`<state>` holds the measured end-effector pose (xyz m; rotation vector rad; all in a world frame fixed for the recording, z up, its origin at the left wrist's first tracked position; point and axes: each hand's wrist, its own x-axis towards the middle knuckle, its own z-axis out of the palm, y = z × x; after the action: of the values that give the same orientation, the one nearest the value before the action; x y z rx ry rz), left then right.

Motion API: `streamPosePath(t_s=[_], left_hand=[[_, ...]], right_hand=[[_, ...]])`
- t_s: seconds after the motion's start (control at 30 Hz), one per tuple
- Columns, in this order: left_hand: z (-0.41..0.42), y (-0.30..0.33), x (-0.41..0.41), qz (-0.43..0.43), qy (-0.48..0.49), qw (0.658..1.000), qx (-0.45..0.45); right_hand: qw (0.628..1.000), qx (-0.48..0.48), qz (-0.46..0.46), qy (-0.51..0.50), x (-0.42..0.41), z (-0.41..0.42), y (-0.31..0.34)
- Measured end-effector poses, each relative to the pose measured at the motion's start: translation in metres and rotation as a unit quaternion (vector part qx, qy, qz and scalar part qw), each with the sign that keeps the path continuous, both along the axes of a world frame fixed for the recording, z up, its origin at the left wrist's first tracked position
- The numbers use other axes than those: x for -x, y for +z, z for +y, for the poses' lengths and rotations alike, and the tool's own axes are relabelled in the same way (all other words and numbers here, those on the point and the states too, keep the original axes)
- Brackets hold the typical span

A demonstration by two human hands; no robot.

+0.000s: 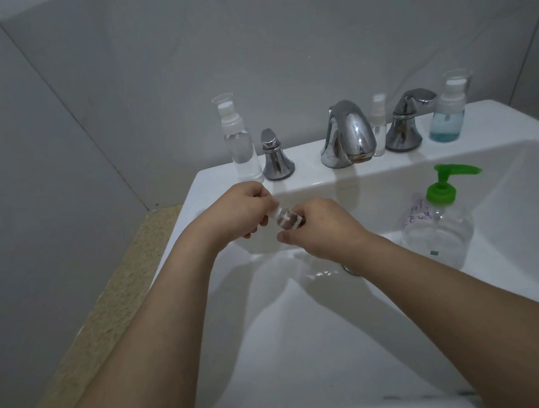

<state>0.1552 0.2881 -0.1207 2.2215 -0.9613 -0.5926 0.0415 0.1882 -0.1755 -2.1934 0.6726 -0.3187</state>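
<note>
Over the white sink point(302, 343) I hold a small clear bottle point(286, 219) sideways between both hands. My left hand point(240, 212) pinches its white cap end, fingers curled round it. My right hand point(320, 229) grips the bottle's body, with the thumb underneath. Most of the bottle is hidden by my fingers.
On the sink ledge stand a clear spray bottle point(239, 136), a left tap handle point(275, 157), a chrome spout point(347, 134), a small spray bottle point(379, 124), a right tap handle point(405, 123) and a blue-liquid bottle point(447, 111). A green-pump bottle point(438, 225) stands in the basin. Grey wall behind.
</note>
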Motion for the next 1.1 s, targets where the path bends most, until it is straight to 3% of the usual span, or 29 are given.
streamPosePath(t_s=[1.1], left_hand=[[-0.0004,0.0015,0.0009,0.004,0.003,1.000,-0.013]], right_hand=[[1.000,0.010,0.028,0.010,0.0017,0.0039,0.0038]])
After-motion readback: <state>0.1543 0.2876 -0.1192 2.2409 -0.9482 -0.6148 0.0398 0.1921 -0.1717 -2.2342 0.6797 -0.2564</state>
